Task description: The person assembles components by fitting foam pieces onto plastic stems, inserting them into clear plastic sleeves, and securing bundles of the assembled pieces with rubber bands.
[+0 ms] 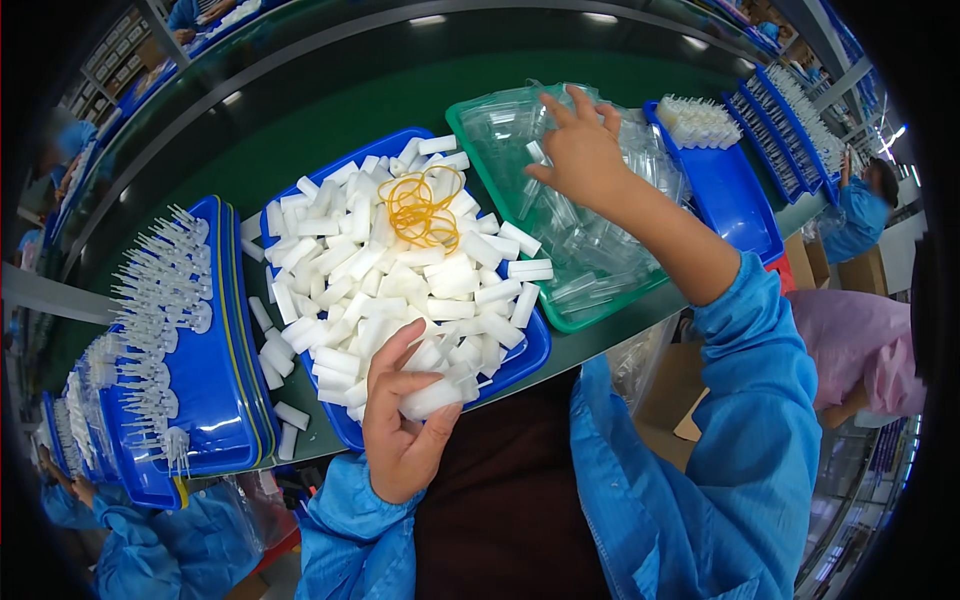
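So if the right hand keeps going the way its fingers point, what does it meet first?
Probably the clear plastic pieces heaped in the green tray; the right hand is already over them, though its height above them is unclear.

A long dark green desk (330,90) curves across the scene, with a glossy raised edge along its far side catching reflections of ceiling lights (428,20). On the far left stand shelves (115,50) with boxes. On the near right, under the desk edge, sit brown cardboard boxes (670,400). At the far right another person in a blue coat (860,215) works, with bright light behind them
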